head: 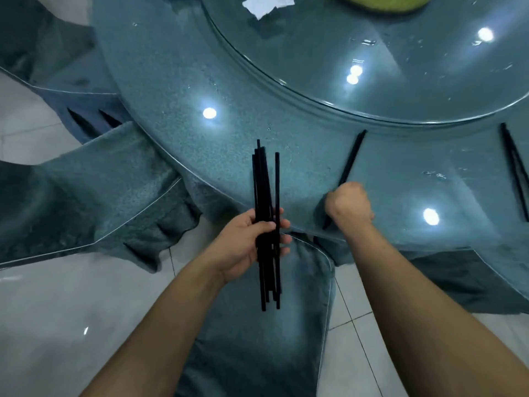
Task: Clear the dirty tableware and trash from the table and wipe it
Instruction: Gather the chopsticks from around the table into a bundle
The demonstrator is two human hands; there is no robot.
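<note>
Here, a bundle of black chopsticks (pixel 266 224) stands upright at frame centre, gripped by the left hand (pixel 252 239) just off the table (pixel 171 81) edge. The right hand (pixel 349 204), fisted, clutches another chopstick pair (pixel 350 161) lying on the table. A third pair (pixel 515 170) lies at right; crumpled paper (pixel 267 5) sits at top.

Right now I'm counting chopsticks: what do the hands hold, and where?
Left hand grips a bundle of black chopsticks near mid-length; right hand grips black chopsticks on the table near their lower end.
</note>
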